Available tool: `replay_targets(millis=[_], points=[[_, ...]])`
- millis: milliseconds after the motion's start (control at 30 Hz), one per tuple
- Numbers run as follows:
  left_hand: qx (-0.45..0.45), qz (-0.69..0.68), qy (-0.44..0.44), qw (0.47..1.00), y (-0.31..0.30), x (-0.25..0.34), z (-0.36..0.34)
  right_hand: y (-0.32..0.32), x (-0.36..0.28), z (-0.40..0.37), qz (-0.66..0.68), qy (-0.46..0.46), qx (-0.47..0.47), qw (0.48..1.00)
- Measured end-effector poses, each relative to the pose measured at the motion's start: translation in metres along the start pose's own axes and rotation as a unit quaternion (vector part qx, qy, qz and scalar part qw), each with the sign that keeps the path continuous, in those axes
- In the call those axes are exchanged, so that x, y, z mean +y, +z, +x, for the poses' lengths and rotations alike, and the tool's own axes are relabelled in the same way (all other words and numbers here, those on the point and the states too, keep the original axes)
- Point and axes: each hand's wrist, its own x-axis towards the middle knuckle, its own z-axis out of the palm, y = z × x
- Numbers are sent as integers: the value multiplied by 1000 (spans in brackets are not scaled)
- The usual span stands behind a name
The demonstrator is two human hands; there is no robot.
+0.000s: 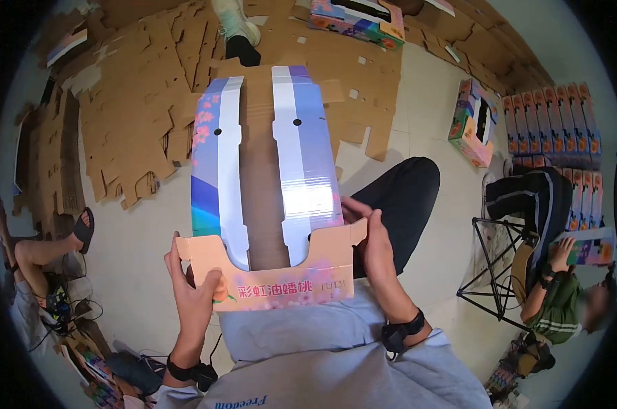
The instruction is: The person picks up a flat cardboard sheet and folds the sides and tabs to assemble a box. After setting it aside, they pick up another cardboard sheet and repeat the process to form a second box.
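Observation:
A printed cardboard box (pixel 308 157) lies in front of my body, its two long top flaps folded inward with a gap between them that shows the brown inside. The near end panel (pixel 288 288), peach coloured with red characters, faces me. My left hand (pixel 198 290) grips the panel's left corner, thumb on the printed front. At the right corner is my right hand (pixel 375 245), its fingers around the side edge and a small peach tab. Part of the right fingers is hidden behind the cardboard.
Flattened brown cardboard (pixel 131 102) covers the floor ahead and left. Finished-looking boxes (pixel 472 124) stand at right and top, with a stack (pixel 550 126) beyond. A seated person (pixel 557 300) holds a box at right; another person's leg (pixel 46 252) shows left.

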Motion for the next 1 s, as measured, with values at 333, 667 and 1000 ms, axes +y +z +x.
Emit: replay_targets(millis=[333,667,1000], points=[[-57,150,82,984,-3,-5,1,39,-35,-18,-321,-176,37,930],[-84,75,22,993,7,-13,39,36,8,25,-159,-42,4,986],[14,547,171,819,-4,22,88,84,-11,-61,-227,-11,-274,934]])
